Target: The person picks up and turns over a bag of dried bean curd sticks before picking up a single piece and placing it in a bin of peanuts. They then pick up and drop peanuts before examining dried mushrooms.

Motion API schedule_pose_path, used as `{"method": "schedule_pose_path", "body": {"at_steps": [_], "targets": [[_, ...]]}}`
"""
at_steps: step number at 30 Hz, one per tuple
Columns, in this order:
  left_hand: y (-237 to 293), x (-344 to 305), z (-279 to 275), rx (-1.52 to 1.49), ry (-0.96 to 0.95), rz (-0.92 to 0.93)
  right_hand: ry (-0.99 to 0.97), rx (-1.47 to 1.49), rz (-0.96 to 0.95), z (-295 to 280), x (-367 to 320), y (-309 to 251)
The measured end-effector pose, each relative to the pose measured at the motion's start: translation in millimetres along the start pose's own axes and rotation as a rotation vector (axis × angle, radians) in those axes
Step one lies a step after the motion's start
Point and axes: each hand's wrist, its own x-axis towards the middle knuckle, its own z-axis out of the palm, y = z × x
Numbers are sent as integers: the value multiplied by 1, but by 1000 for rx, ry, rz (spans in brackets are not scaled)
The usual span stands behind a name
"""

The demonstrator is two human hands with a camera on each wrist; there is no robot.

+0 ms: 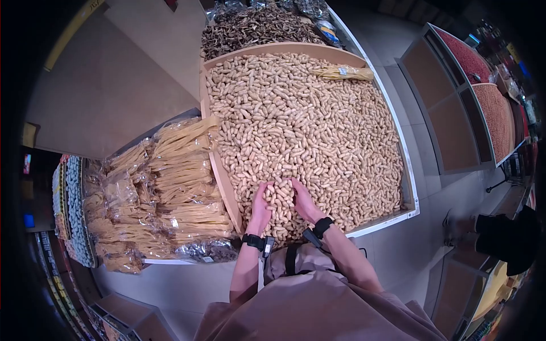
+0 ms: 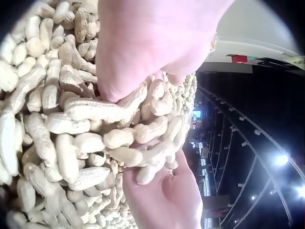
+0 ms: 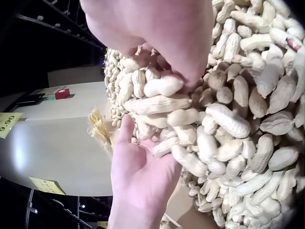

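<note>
Unshelled peanuts (image 1: 307, 131) fill a wide bin in front of the person. At the near side of the heap, the left hand (image 1: 261, 207) and right hand (image 1: 306, 204) face each other, cupping a small mound of peanuts (image 1: 280, 196) between them. In the right wrist view, the left hand (image 3: 143, 167) shows its palm upward, thumb out, its fingers largely hidden under peanuts. Several peanuts lie over the right hand (image 2: 167, 191) in the left wrist view, covering most of its fingers. Dark bands with small cameras sit on both wrists.
Left of the wooden divider (image 1: 224, 190) lie plastic bags of long tan dried strips (image 1: 187, 187). One similar bag (image 1: 344, 72) rests on the peanuts at the far right. Dark dried goods (image 1: 256, 28) fill the bin behind. Another display stand (image 1: 455, 108) is across the aisle.
</note>
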Motion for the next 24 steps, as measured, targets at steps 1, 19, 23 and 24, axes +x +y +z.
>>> {"method": "schedule_pose_path", "body": {"at_steps": [1,19,23,24], "targets": [[3,-6,4,-8,1,-17,66,42,-34,8,0,-1],[4,-15,14,-74,-71,37,-52,12,74,17,-19,-13],[6,-20,16,-78,-63,42,-58,-4,60,19,-21,-14],[7,-22,17,-87,-70,60,-56,-14,55,19,-22,-15]]}}
